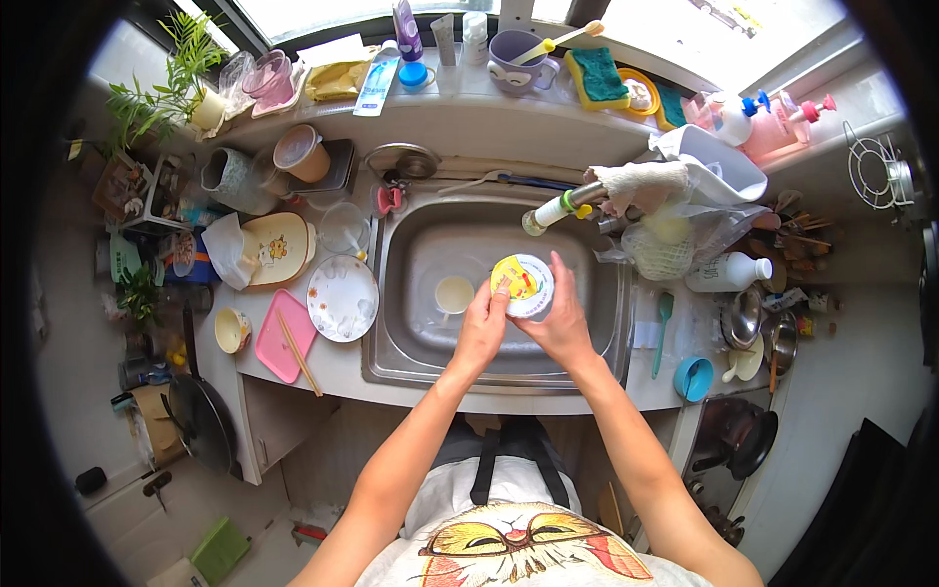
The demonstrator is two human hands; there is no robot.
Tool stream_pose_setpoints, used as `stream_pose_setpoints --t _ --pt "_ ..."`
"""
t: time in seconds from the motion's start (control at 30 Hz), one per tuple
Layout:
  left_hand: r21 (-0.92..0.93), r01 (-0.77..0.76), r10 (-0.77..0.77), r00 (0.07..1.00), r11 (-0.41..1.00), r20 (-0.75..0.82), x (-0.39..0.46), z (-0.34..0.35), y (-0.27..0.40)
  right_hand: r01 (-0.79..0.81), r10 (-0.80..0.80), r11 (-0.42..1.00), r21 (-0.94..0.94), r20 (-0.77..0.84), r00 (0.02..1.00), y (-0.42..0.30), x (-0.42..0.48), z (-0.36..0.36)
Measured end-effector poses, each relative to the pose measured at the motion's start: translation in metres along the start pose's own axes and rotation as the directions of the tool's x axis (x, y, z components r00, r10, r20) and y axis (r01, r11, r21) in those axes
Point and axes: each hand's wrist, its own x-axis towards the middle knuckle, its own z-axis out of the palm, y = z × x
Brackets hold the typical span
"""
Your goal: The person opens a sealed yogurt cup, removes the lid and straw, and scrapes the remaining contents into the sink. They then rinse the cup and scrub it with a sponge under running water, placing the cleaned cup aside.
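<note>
Above the stainless steel sink (433,227), a round white container or lid (530,282) with a yellow printed label is held between both hands. My left hand (480,326) grips its lower left edge, with the thumb resting on the printed face. My right hand (561,323) clasps the right side, fingers stretched along the rim. What lies under the printed face is hidden. A cream cup (455,295) sits in the basin, left of my hands. Just beyond the round item, the faucet (549,215) with a green band reaches over the sink.
Left of the sink are a floral plate (342,299), a pink tray (285,334) with chopsticks (297,354), and a small bowl (232,330). To the right lie a teal spatula (663,334), a blue bowl (693,378) and a white bottle (726,272). Sponges (596,77) line the windowsill.
</note>
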Motion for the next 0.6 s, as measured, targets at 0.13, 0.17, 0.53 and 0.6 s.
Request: stream_pose_setpoints --t 0.13,0.17,0.53,0.6 --pt "-0.008 0.022 -0.022 0.999 1.000 0.039 0.006 -0.003 -0.005 -0.036 0.030 0.988 0.153 0.038 0.999 0.029 0.003 0.014" --pt "0.005 0.024 -0.024 0.998 1.000 0.053 0.008 -0.002 -0.001 -0.064 0.051 0.977 0.205 0.067 0.996 0.037 0.002 0.018" --pt "0.313 0.056 -0.101 0.987 0.948 0.127 0.044 -0.017 0.014 -0.231 0.197 0.908 0.350 0.129 0.972 0.041 0.005 0.032" --pt "0.393 0.075 -0.151 0.975 0.917 0.166 0.052 -0.019 0.017 -0.237 0.204 0.912 0.333 0.133 0.970 0.044 0.003 0.034"
